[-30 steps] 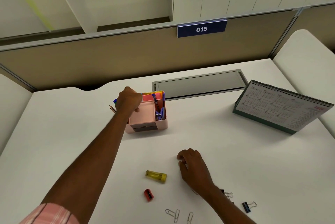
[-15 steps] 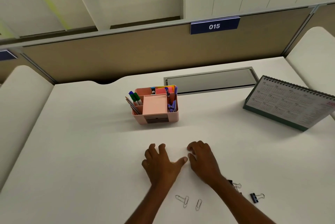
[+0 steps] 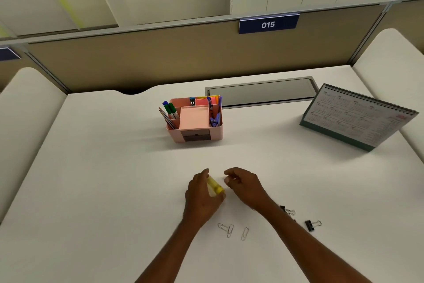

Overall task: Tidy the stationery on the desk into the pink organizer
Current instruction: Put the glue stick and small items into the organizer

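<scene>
Left hand (image 3: 203,193) grips the yellow tube (image 3: 214,186) just above the desk (image 3: 91,191), fingers curled round it, its long axis slanting across the palm toward the right hand (image 3: 246,187). Right fingers are curled just beside the tube — holding anything or not, can't tell. Organizer (image 3: 217,132) sits straight ahead of the left hand, well apart — left is nearer, so it likely carries. Paper clips (image 3: 229,230) lie by the wrists.
</scene>
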A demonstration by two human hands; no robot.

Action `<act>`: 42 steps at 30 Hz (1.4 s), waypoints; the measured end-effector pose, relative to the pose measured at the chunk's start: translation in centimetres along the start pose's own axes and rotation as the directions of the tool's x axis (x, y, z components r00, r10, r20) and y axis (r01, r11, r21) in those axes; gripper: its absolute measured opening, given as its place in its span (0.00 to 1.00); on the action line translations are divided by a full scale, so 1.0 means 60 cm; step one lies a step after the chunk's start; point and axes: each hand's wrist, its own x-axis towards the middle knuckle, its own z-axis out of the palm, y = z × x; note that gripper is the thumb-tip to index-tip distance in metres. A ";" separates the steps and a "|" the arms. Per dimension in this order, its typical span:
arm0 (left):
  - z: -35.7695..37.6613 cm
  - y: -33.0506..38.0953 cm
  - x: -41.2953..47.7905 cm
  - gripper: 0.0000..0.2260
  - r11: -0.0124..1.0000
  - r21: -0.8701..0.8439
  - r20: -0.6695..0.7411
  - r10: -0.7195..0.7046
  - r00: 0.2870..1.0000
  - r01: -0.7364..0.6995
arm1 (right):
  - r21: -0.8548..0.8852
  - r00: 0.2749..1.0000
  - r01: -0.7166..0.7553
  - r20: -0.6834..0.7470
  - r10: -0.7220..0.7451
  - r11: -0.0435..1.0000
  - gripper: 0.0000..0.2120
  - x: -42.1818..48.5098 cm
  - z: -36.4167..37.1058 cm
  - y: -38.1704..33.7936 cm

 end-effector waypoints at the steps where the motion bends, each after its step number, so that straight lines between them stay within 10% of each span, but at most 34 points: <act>1: -0.005 0.002 0.001 0.40 0.997 -0.067 0.032 0.040 0.999 -0.038 | 0.112 0.999 -0.032 0.038 0.028 0.993 0.10 -0.004 0.000 -0.011; 18: -0.176 0.050 0.092 0.31 0.946 -0.241 -0.157 0.183 0.970 -0.218 | 0.327 0.979 0.066 0.160 -0.124 0.943 0.30 0.100 0.011 -0.224; 30: -0.222 0.052 0.165 0.22 0.968 -0.236 -0.287 0.016 0.958 -0.087 | -0.266 0.968 0.242 -0.004 -0.252 0.933 0.28 0.221 0.053 -0.306; 42: -0.217 0.042 0.191 0.23 0.967 -0.250 -0.219 -0.008 0.976 -0.048 | -0.426 0.958 0.277 0.050 -0.283 0.861 0.26 0.256 0.075 -0.309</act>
